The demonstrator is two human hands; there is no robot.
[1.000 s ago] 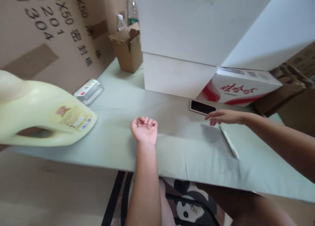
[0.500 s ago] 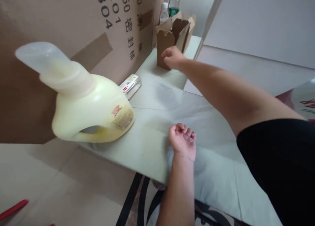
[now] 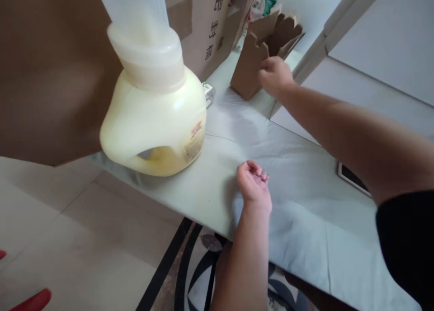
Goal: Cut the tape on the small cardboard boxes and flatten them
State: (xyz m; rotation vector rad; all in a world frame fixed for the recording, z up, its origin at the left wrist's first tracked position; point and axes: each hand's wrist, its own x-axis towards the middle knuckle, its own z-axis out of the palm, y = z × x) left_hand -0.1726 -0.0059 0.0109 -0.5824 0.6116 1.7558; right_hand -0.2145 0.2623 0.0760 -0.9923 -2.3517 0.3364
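Your right hand [image 3: 274, 74] has slid from the foot of the small brown box [image 3: 261, 58] up onto its side since half a second ago, and your view has swung so the jug now looks upright.

At 9 o'clock from your left hand, the big yellow jug [image 3: 159, 116] stands on the desk [image 3: 298, 220], apart from both hands. It looks full and heavy, with a smooth, slippery skin.

Your left hand [image 3: 254, 184] rests on the desk near the front edge, fingers curled loosely and holding nothing.

At 12 o'clock from it, far back by the big carton [image 3: 203, 26], sits the small brown box. Your right hand's fingers wrap its near corner. It looks like thin, light card that will bend if you squeeze, so I would hold it low on the side walls, not by the floppy open flaps.

At 3 o'clock, a phone [image 3: 351, 177] peeks out under your right arm.
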